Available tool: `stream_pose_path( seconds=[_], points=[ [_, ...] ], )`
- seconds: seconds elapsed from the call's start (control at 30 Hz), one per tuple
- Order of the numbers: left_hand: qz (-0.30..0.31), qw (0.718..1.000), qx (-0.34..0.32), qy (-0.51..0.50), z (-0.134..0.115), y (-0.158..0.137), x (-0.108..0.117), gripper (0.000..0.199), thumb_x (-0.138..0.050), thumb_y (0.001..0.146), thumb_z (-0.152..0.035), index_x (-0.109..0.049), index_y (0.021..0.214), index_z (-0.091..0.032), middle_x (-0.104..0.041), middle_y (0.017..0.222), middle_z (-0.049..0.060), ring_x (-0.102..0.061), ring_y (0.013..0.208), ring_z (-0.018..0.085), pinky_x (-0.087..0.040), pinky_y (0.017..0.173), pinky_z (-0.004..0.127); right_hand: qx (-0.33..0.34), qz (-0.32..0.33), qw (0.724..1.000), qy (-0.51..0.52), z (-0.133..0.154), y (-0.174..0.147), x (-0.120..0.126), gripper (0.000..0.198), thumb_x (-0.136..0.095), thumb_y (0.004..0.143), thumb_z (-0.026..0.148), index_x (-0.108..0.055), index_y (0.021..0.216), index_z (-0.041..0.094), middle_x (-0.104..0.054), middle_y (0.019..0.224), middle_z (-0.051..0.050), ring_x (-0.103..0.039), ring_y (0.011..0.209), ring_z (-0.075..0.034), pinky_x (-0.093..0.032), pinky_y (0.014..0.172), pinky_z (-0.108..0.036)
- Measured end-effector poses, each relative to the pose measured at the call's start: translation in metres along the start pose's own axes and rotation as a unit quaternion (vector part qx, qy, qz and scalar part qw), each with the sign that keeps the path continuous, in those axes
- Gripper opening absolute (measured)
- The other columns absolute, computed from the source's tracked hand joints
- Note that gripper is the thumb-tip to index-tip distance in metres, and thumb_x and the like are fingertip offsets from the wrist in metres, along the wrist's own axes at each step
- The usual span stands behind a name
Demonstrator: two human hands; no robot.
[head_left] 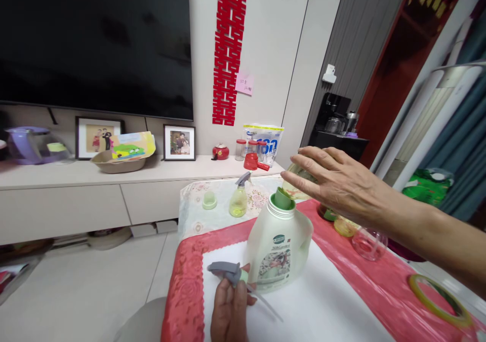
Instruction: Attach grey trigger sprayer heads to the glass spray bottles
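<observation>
A pale green detergent jug (279, 243) with an open green spout stands on the table's white centre. My left hand (231, 311) holds a grey trigger sprayer head (228, 272) with its thin tube, just in front of the jug. My right hand (336, 182) reaches in from the right with the fingers curled over a small clear yellowish bottle (294, 185), tilted beside the jug's spout.
A red-bordered cloth (186, 281) covers the table. Behind stand a small yellow spray bottle (238, 197), a green cap (209, 200) and a red sprayer (255, 162). Clear bottles (368, 241) lie at right, near a tape roll (436, 299). A low cabinet (94, 190) and TV are behind.
</observation>
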State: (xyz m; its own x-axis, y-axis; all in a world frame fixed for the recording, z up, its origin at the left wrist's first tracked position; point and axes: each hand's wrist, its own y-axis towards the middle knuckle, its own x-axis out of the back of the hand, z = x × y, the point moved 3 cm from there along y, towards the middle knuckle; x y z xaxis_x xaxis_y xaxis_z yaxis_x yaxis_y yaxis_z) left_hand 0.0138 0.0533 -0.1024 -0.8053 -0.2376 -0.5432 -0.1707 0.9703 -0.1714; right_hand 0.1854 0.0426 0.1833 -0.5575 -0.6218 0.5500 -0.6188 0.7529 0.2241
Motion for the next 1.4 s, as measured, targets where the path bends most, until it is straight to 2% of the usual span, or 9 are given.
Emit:
stream_pose_path(
  seconds=[0.17,0.37,0.43,0.57,0.73,0.87,1.03,1.2,1.4],
  points=[
    [-0.001,1.0,0.012,-0.001,0.007,0.003,0.003,0.052,-0.083,0.068,-0.056,-0.072,0.099,-0.016,-0.074,0.089,0.006,-0.059,0.063,0.015,-0.051,0.061,0.027,0.013,-0.006,0.999,-0.042,0.0,0.001,0.0,0.045,-0.049,0.096,0.008,-0.05,0.139,0.02,-0.046,0.147,-0.014,-0.04,0.138,-0.035,-0.048,0.1,-0.052],
    [-0.002,1.0,0.026,-0.007,0.015,0.007,0.005,0.056,-0.083,0.067,-0.058,-0.072,0.104,-0.017,-0.076,0.103,0.009,-0.059,0.065,0.014,-0.05,0.06,0.026,0.005,-0.01,0.999,-0.032,0.005,-0.001,0.001,0.043,-0.048,0.096,0.006,-0.053,0.136,0.019,-0.047,0.145,-0.016,-0.043,0.135,-0.034,-0.048,0.098,-0.051],
    [0.003,1.0,0.026,-0.002,0.016,0.008,0.005,0.056,-0.082,0.068,-0.058,-0.072,0.103,-0.016,-0.076,0.104,0.009,-0.059,0.065,0.014,-0.05,0.06,0.026,-0.031,-0.006,0.999,-0.007,0.007,-0.003,-0.001,0.047,-0.05,0.093,0.005,-0.052,0.137,0.02,-0.048,0.144,-0.016,-0.044,0.134,-0.034,-0.049,0.095,-0.049],
    [0.005,1.0,0.019,-0.002,0.014,0.009,0.006,0.057,-0.083,0.067,-0.058,-0.072,0.103,-0.014,-0.076,0.097,0.009,-0.058,0.064,0.013,-0.049,0.06,0.025,-0.136,0.012,0.988,0.071,0.006,-0.02,-0.013,0.072,-0.056,0.079,0.003,-0.044,0.146,0.023,-0.049,0.141,-0.013,-0.048,0.124,-0.033,-0.053,0.087,-0.045],
    [0.016,0.999,0.037,-0.015,-0.003,0.005,0.004,0.058,-0.085,0.069,-0.053,-0.071,0.11,-0.015,-0.076,0.107,0.01,-0.061,0.071,0.014,-0.052,0.065,0.025,-0.256,-0.002,0.936,0.242,0.014,-0.072,-0.025,0.066,-0.057,0.094,0.033,-0.032,0.155,0.026,-0.048,0.142,-0.013,-0.053,0.12,-0.029,-0.056,0.093,-0.047],
    [0.037,0.997,0.056,-0.03,-0.024,0.001,0.0,0.049,-0.083,0.074,-0.047,-0.071,0.108,-0.015,-0.075,0.105,0.009,-0.061,0.072,0.011,-0.053,0.07,0.024,-0.32,0.003,0.888,0.331,0.056,-0.127,-0.033,0.072,-0.056,0.094,0.061,-0.032,0.156,0.031,-0.051,0.145,-0.01,-0.06,0.121,-0.032,-0.062,0.086,-0.048],
    [0.03,0.995,0.038,-0.088,-0.039,0.0,-0.004,0.038,-0.083,0.078,-0.04,-0.071,0.106,-0.017,-0.073,0.117,0.008,-0.063,0.076,0.009,-0.055,0.071,0.02,-0.321,0.072,0.86,0.391,0.144,-0.173,-0.046,0.077,-0.058,0.094,0.058,-0.023,0.158,0.033,-0.049,0.149,-0.011,-0.058,0.128,-0.033,-0.064,0.086,-0.047],
    [0.057,0.993,0.022,-0.097,-0.043,-0.005,-0.008,0.031,-0.081,0.081,-0.038,-0.073,0.104,-0.018,-0.073,0.117,0.008,-0.064,0.076,0.008,-0.057,0.072,0.02,-0.317,0.123,0.823,0.454,0.197,-0.174,-0.047,0.081,-0.061,0.089,0.035,-0.017,0.157,0.035,-0.049,0.145,-0.011,-0.054,0.132,-0.03,-0.059,0.099,-0.049],
    [0.071,0.994,0.014,-0.087,-0.045,-0.015,-0.013,0.034,-0.081,0.08,-0.038,-0.071,0.107,-0.02,-0.074,0.115,0.007,-0.065,0.075,0.009,-0.056,0.07,0.022,-0.324,0.097,0.797,0.5,0.207,-0.159,-0.042,0.085,-0.06,0.085,0.026,-0.017,0.157,0.034,-0.044,0.144,-0.012,-0.051,0.132,-0.03,-0.056,0.102,-0.053]
  ],
)
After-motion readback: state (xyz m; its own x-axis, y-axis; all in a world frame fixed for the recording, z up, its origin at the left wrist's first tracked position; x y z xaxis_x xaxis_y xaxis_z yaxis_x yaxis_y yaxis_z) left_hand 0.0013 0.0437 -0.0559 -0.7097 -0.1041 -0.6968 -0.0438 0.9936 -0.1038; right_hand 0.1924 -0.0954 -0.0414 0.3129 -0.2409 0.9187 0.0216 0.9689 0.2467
